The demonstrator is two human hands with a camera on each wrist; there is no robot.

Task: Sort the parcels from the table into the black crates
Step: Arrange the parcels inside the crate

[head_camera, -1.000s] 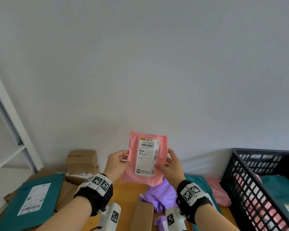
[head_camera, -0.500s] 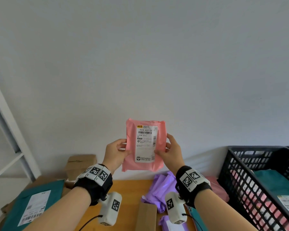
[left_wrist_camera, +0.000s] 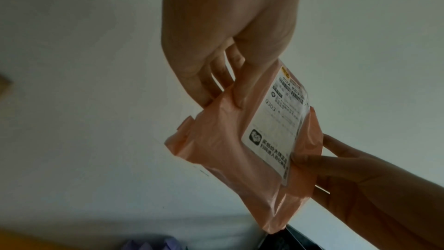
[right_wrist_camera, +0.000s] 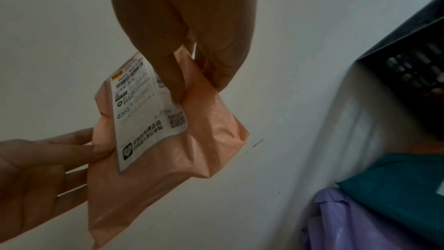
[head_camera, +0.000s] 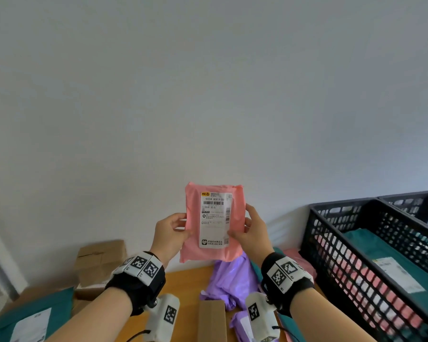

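- The pink parcel (head_camera: 213, 222) is a soft, crinkled plastic mailer, roughly rectangular and a little puffy, with a smooth white paper label (head_camera: 215, 219) on the face turned to the person; the label carries a barcode and the code Q303.
- It is held upright in the air between both hands, in front of a plain pale wall (head_camera: 208, 82) and above the far edge of the wooden worktop (head_camera: 185, 280).
- The left hand (head_camera: 169, 234) grips the parcel's left edge, thumb on the front and curled fingers behind; in the left wrist view the fingers (left_wrist_camera: 204, 90) dent the plastic.
- The right hand (head_camera: 253, 234) pinches the right edge the same way, thumb pressing near the label's lower corner.
- Just below the hands lies a glossy, crumpled purple bag (head_camera: 232, 280), with a small brown cardboard box (head_camera: 211, 319) beside it, nearer the person.
- To the left of the left hand sit stacked cardboard boxes (head_camera: 99, 260) and a flat teal mailer (head_camera: 32, 319) with a white label.
- To the right of the right hand stands a black crate (head_camera: 336, 245) of rigid lattice plastic, holding a teal mailer and pink parcels; a second black crate (head_camera: 418, 206) stands behind it.
- Both wrists wear black straps with square black-and-white markers.
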